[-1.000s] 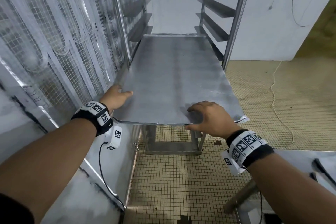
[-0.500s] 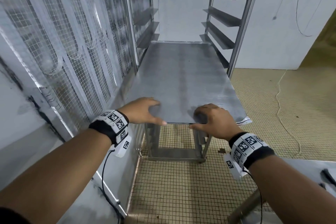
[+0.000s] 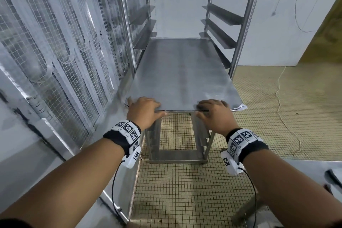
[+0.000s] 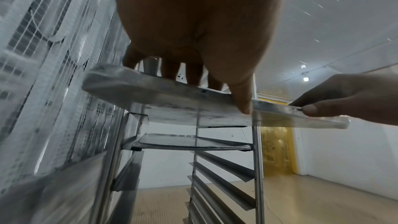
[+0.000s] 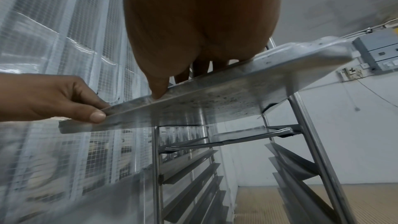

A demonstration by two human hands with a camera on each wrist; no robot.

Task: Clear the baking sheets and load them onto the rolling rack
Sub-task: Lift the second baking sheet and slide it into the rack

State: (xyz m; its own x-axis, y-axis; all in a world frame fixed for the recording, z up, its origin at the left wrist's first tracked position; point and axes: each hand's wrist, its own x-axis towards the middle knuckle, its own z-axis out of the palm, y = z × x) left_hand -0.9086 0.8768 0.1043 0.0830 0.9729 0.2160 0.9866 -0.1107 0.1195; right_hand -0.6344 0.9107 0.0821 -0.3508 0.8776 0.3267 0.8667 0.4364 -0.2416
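A large bare metal baking sheet (image 3: 183, 72) lies level, its far part between the uprights of the rolling rack (image 3: 246, 20) and its near end sticking out toward me. My left hand (image 3: 144, 111) grips the near edge at its left corner, fingers on top and thumb against the rim (image 4: 172, 94). My right hand (image 3: 212, 114) pinches the same edge right of centre, and its thumb shows in the left wrist view. From below, the sheet's (image 5: 226, 94) underside is stained. Another sheet (image 4: 187, 142) sits on a lower pair of rails.
A wire-mesh partition (image 3: 55, 42) runs close along the left of the rack. Empty angled rails (image 3: 222, 13) line both sides above the sheet. A steel table corner (image 3: 314, 168) is at lower right. A white cord (image 3: 279, 98) trails over the tiled floor.
My left hand has moved from the sheet's left side edge round to its near edge. The sheet has slid a little farther into the rack. My right hand has kept its hold.
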